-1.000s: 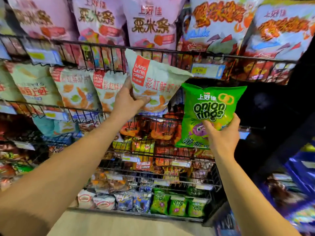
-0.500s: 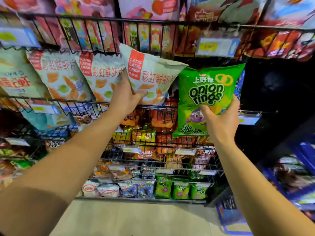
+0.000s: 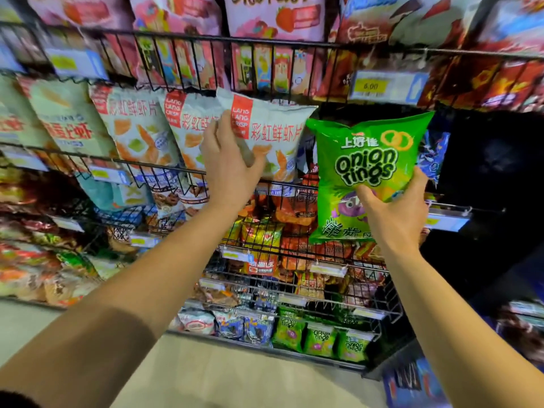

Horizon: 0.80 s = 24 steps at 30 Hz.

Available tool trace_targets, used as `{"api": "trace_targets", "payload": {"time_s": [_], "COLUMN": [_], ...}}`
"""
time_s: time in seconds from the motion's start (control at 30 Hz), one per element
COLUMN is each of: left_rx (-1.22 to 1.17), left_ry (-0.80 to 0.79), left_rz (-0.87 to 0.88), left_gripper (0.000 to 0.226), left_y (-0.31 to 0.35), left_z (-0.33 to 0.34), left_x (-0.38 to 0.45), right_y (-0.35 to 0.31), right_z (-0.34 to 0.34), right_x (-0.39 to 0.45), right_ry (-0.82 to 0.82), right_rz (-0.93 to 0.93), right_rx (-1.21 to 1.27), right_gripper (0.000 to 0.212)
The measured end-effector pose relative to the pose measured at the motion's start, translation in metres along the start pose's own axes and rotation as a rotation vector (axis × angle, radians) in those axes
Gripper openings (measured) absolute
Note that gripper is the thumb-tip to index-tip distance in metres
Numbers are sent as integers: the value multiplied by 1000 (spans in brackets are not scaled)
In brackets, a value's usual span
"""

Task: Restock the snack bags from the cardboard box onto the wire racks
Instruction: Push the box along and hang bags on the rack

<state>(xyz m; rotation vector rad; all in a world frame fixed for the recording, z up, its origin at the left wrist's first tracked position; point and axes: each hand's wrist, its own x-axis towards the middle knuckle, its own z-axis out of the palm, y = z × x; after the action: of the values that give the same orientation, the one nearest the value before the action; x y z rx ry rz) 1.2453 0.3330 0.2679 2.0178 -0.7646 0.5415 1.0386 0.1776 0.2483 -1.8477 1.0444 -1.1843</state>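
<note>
A white Lang Lang Crisp shrimp-chip bag (image 3: pixel 276 134) stands at the right end of a row of like bags (image 3: pixel 138 134) in the middle wire rack (image 3: pixel 164 169). My left hand (image 3: pixel 229 160) holds its left side, thumb across the front and fingers up along its edge. Just to the right, my right hand (image 3: pixel 394 213) grips the lower part of a green onion rings bag (image 3: pixel 368 160) and holds it upright in front of the rack. The cardboard box is out of view.
The upper wire rack (image 3: pixel 265 39) holds pink and red bags, with a yellow price tag (image 3: pixel 371 86) on its rail. Lower racks carry orange and red packs and small green onion ring bags (image 3: pixel 321 338). A dark gap (image 3: pixel 494 160) lies right of the green bag.
My left hand has pushed the white bag back and down into the row beside the matching bags. My right hand kept the green bag beside it, slightly higher against the rack.
</note>
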Motion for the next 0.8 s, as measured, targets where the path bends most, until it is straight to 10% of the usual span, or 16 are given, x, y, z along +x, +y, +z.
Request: {"api": "trace_targets", "payload": {"time_s": [0.13, 0.5, 0.8], "left_rx": [370, 469, 104], "left_ry": [0, -321, 25], "left_rz": [344, 79, 167], "left_gripper": [61, 75, 56], "left_y": [28, 27, 44], "left_z": [9, 30, 11], "left_x": [5, 46, -4], "right_y": [4, 7, 9], "right_z": [-2, -6, -24], "right_x": [3, 9, 1], "right_ry": [-14, -72, -87], "right_rz": [-4, 7, -58], "right_rx": [21, 77, 177], "right_gripper": [77, 80, 78]}}
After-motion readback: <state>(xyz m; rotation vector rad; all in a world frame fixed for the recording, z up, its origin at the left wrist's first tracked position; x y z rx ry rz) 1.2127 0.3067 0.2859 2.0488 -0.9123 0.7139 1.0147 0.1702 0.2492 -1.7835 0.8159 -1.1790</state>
